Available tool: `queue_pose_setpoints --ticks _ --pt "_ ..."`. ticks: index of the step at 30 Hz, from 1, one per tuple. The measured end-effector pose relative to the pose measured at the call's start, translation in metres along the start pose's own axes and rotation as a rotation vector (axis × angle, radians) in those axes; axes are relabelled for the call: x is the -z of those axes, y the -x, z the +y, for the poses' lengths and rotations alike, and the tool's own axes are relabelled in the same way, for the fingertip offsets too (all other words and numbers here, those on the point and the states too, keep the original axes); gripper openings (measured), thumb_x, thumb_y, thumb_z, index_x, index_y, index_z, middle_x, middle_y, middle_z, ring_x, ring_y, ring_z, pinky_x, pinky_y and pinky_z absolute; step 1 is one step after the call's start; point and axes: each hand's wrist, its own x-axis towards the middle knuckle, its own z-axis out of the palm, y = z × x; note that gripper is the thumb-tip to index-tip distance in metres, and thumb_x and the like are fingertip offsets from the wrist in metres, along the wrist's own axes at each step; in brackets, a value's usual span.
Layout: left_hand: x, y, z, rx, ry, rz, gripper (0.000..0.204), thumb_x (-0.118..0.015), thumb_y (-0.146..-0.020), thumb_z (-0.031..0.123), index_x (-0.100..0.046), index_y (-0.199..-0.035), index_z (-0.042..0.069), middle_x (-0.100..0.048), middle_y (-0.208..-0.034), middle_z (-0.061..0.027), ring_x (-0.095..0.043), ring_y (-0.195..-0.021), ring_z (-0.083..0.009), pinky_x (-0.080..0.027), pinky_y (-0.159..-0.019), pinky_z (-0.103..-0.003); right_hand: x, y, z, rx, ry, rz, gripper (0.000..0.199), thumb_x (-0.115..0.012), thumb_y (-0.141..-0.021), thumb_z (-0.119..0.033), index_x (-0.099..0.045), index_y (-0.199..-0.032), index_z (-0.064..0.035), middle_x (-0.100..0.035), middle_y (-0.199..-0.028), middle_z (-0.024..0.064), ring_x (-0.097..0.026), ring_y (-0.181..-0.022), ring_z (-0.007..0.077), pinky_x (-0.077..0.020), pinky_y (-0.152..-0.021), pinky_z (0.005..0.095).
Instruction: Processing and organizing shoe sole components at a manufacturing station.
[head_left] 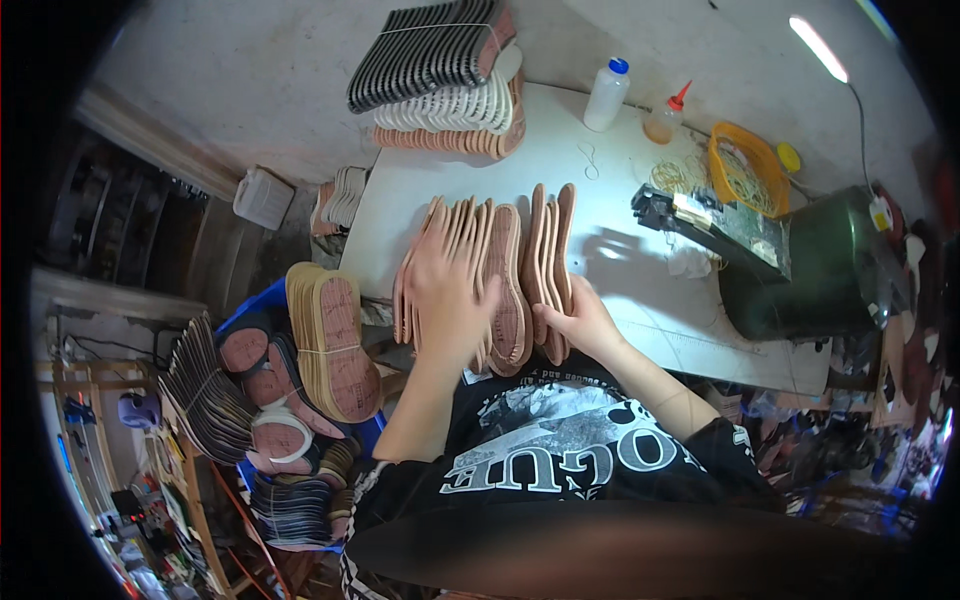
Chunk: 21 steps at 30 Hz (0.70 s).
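Note:
A row of tan shoe insoles stands on edge on the white table in front of me. My left hand lies across this row, its fingers stretched out and its thumb apart. At the row's right end, one insole turns its brownish, printed face up. Just right of it stands a smaller bunch of insoles, slightly fanned at the far end. My right hand grips this bunch near its close end, with the thumb on the near side and the other fingers mostly hidden.
Tied stacks of black, white and tan soles stand at the far left. A white bottle, a red-tipped bottle, a yellow basket and a black clamp-like device occupy the right. A blue crate with bundled soles is left.

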Motion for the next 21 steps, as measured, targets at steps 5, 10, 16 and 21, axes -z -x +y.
queue_pose_setpoints --ticks 5,10,16,21 --pt "-0.018 -0.015 0.024 -0.324 -0.030 -0.527 0.029 -0.052 -0.080 0.025 -0.069 -0.093 0.005 -0.062 -0.106 -0.0106 -0.046 -0.120 -0.0277 -0.018 -0.111 -0.055 0.007 -0.002 -0.005 -0.164 -0.192 -0.041 0.079 -0.064 -0.074 -0.010 -0.024 -0.141 0.0021 -0.058 -0.113 0.0220 -0.060 -0.105 0.0246 -0.0461 -0.091 0.0329" --pt "-0.033 -0.040 0.019 -0.502 0.007 -0.666 0.038 -0.045 -0.084 0.030 -0.073 -0.089 0.005 -0.066 -0.097 -0.0084 -0.049 -0.115 -0.0242 -0.017 -0.109 -0.054 0.011 0.008 0.027 -0.142 -0.141 -0.018 0.077 -0.060 -0.076 0.001 -0.022 -0.142 0.0055 -0.052 -0.124 0.0149 -0.054 -0.111 0.0180 -0.0443 -0.093 0.0288" --pt "-0.067 -0.026 0.001 -0.665 0.015 -0.460 0.031 -0.049 -0.083 0.033 -0.074 -0.076 0.015 -0.058 -0.101 -0.0037 -0.043 -0.113 -0.0222 -0.022 -0.102 -0.054 0.022 0.019 0.018 -0.157 -0.267 -0.035 0.072 -0.059 -0.077 -0.001 -0.027 -0.140 0.0047 -0.056 -0.120 0.0140 -0.057 -0.106 0.0160 -0.0463 -0.088 0.0277" --pt "-0.030 -0.037 -0.022 -0.597 0.197 -0.366 0.030 -0.055 -0.082 0.035 -0.071 -0.074 0.012 -0.057 -0.101 -0.0047 -0.043 -0.113 -0.0232 -0.022 -0.103 -0.051 0.023 0.020 0.014 -0.075 -0.222 -0.023 0.075 -0.066 -0.080 -0.005 -0.024 -0.142 0.0034 -0.058 -0.118 0.0161 -0.060 -0.103 0.0174 -0.0491 -0.085 0.0290"
